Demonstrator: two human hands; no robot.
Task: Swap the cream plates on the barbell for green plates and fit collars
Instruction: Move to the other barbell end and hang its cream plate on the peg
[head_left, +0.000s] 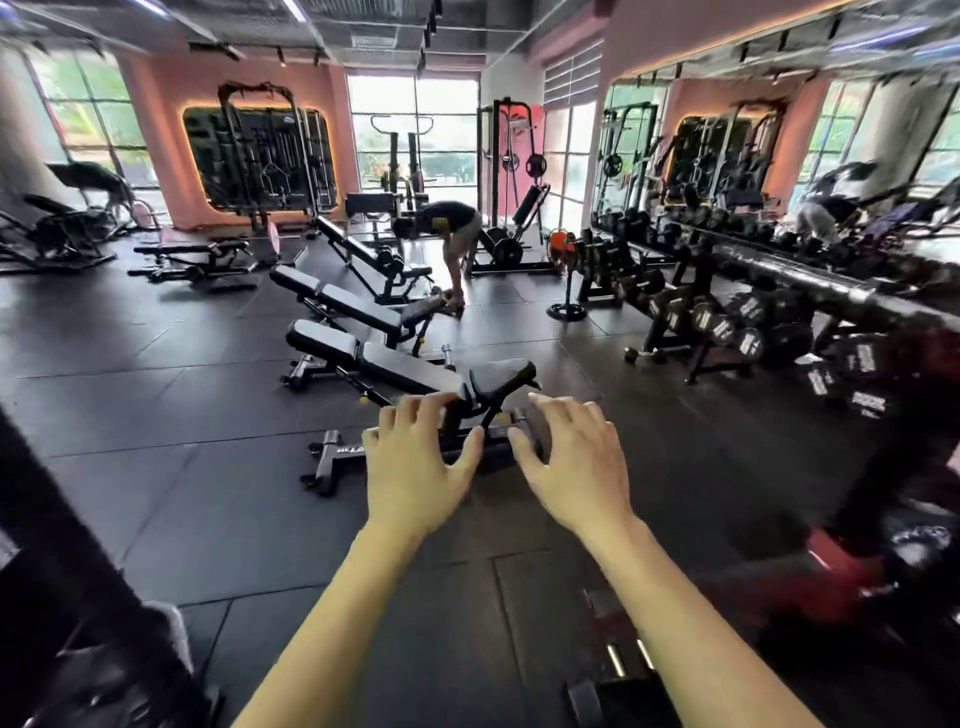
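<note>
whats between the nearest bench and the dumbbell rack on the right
Bare black floor, as the head view shows. Nothing stands between the nearest bench and the dumbbell rack; a floor fan stands further back.

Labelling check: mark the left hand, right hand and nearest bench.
left hand (415, 470), head view, back of the hand
right hand (576, 467), head view, back of the hand
nearest bench (400, 366), head view, long black pad

floor (156, 405): dark rubbery tiles, matt, seams showing
bench pads (400, 364): black vinyl-looking, slight sheen
bench frames (332, 457): black painted metal, kinda satin
dumbbells (748, 338): black heads, look rubbery, dull finish
mirror (727, 156): glossy glass along the wall
far wall (156, 130): smooth pinkish paint
</note>
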